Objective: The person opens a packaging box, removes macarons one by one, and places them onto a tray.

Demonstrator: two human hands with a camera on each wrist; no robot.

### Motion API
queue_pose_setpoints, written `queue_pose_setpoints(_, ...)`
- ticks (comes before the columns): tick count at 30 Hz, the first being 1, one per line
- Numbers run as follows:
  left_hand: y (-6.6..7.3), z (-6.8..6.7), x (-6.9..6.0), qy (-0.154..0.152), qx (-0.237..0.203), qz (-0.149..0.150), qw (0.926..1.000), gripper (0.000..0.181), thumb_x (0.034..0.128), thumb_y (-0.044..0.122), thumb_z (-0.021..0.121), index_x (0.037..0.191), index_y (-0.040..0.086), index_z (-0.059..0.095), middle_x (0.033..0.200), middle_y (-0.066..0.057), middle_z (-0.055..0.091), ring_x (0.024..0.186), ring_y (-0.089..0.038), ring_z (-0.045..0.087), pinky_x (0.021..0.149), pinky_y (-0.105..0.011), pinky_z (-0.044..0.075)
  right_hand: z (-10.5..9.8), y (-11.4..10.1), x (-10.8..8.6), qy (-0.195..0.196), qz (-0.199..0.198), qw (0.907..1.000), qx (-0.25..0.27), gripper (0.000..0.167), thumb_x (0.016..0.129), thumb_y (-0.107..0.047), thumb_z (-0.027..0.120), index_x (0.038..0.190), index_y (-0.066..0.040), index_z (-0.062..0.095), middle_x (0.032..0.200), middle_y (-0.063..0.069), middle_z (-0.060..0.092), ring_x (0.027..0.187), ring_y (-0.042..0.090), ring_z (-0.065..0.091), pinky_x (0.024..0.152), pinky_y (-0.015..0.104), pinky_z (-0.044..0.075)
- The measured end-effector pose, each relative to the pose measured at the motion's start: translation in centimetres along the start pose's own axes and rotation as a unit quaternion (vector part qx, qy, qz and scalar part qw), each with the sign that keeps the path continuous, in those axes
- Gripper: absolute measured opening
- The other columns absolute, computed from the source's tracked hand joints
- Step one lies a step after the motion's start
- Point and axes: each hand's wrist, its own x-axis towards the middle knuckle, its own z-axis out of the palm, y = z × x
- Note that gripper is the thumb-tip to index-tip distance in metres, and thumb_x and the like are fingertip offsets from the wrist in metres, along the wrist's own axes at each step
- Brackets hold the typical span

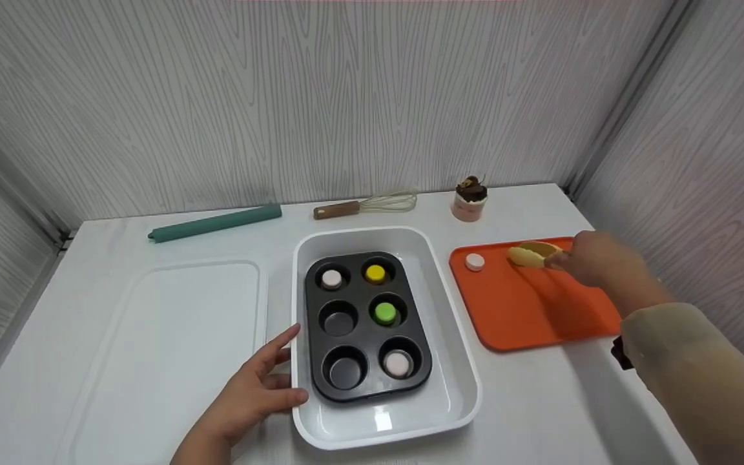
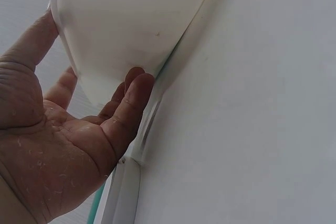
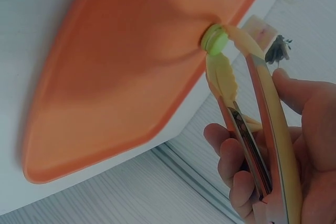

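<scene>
My right hand (image 1: pixel 598 261) grips yellow tongs (image 3: pixel 275 124) over the orange tray (image 1: pixel 540 310). In the right wrist view a green macaron (image 3: pixel 214 39) lies between the tong tips. A pale macaron (image 1: pixel 475 261) sits at the tray's left. My left hand (image 1: pixel 256 387) rests its thumb and fingers, only slightly bent, along the left wall of the white bin (image 1: pixel 411 433). Inside the bin is a dark muffin pan (image 1: pixel 372 387); its cups hold pale macarons (image 1: pixel 332 279), a yellow one (image 1: pixel 375 274) and a green one (image 1: pixel 385 313). Two left cups are bare.
A white tray (image 1: pixel 172 355) lies to the left. Along the back are a green rolling pin (image 1: pixel 217 223), a whisk (image 1: pixel 362 205) with a brown handle, and a cupcake (image 1: pixel 469 201) with a dark top. Grained panels stand behind and on both sides.
</scene>
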Motion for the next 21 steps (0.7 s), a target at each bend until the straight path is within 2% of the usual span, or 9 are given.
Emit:
queue_pose_setpoints(9, 0.2, 0.2, 0.0, 0.01, 0.009, -0.011, 0.9998, 0.107, 0.0838, -0.001, 0.085, 0.17, 0.015, 0.024, 0.158, -0.034, 0.034, 0.119, -0.037, 0.067, 0.082, -0.049, 0.063, -0.1, -0.2, -0.3, 0.004, 0.001, 0.9999, 0.01, 0.059, 0.098, -0.065, 0.061, 0.084, -0.007, 0.059, 0.083, 0.009, 0.058, 0.078, 0.029, 0.058, 0.062, 0.042, 0.047)
queue_pose_setpoints(16, 0.2, 0.1, -0.1, 0.01, 0.009, -0.013, 0.9998, 0.107, 0.0844, -0.001, 0.085, 0.17, 0.016, 0.023, 0.159, -0.034, 0.031, 0.12, -0.037, 0.066, 0.083, -0.049, 0.063, -1.7, -0.7, -1.0, 0.039, -0.013, 0.9987, 0.03, 0.065, 0.102, -0.061, 0.054, 0.101, 0.003, 0.065, 0.09, 0.014, 0.063, 0.081, 0.033, 0.058, 0.07, 0.047, 0.049)
queue_pose_setpoints(19, 0.2, 0.1, -0.2, 0.011, 0.009, -0.011, 0.9998, 0.107, 0.0842, -0.001, 0.086, 0.17, 0.015, 0.024, 0.159, -0.034, 0.031, 0.12, -0.038, 0.066, 0.084, -0.049, 0.063, -2.3, -1.2, -1.2, 0.048, -0.014, 0.9986, 0.019, 0.063, 0.103, -0.06, 0.054, 0.098, 0.002, 0.067, 0.089, 0.014, 0.063, 0.08, 0.033, 0.058, 0.068, 0.047, 0.049)
queue_pose_setpoints(21, 0.2, 0.1, -0.2, 0.005, 0.007, -0.007, 0.9999, 0.107, 0.0845, -0.002, 0.085, 0.17, 0.015, 0.023, 0.158, -0.034, 0.031, 0.121, -0.038, 0.066, 0.084, -0.048, 0.062, -2.5, -1.6, -1.4, 0.054, -0.019, 0.9983, 0.012, 0.061, 0.103, -0.06, 0.053, 0.091, -0.002, 0.067, 0.085, 0.012, 0.061, 0.078, 0.033, 0.058, 0.067, 0.047, 0.048)
